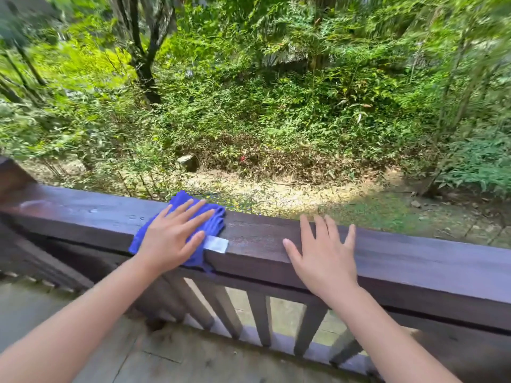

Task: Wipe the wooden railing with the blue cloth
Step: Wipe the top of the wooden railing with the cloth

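A dark brown wooden railing (257, 236) runs across the view from the left down to the right. A blue cloth (218, 217) with a white label lies bunched on its flat top rail, draping over the near edge. My left hand (171, 236) presses flat on the cloth with fingers spread. My right hand (323, 258) rests flat on the bare top rail to the right of the cloth, fingers apart and holding nothing.
Vertical balusters (260, 316) stand under the rail. A thick post (11, 175) rises at the far left end. Grey deck boards (154, 357) lie below me. Beyond the railing are a dry dirt strip, dense green plants and a tree trunk (146, 76).
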A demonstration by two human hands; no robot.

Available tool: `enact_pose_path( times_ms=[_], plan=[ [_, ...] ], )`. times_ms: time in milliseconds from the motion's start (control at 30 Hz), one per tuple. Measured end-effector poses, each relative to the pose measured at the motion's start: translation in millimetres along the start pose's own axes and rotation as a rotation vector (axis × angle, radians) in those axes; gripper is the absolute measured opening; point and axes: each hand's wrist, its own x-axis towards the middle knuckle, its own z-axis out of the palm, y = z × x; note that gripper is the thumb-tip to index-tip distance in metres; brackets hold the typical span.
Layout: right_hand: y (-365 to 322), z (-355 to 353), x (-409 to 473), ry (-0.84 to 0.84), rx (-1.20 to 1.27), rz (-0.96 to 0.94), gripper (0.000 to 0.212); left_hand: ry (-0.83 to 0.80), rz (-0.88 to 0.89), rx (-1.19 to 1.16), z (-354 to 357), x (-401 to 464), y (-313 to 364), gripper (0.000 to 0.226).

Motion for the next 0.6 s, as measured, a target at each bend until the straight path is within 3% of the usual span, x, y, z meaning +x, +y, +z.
enact_pose_path(
  times_ms=[133,300,433,600],
  plan=[
    [-34.3,4.6,9.6,-0.021,0.018,-0.053,0.069,0.039,-0.068,-0.007,-8.6,-9.5,-59.4,0.067],
    [-79.7,10.5,20.4,-0.029,0.029,-0.118,0.064,0.133,-0.364,-0.057,-1.2,-3.9,-21.1,0.061],
    [-100.4,11.2,23.0,-0.001,0.015,-0.123,0.060,0.064,-0.197,-0.052,8.2,-0.6,26.6,0.051],
    [-112.2,15.8,24.3,0.106,-0.002,-0.126,0.053,0.012,0.080,0.025,2.0,-0.5,-23.2,0.046]
  ],
)
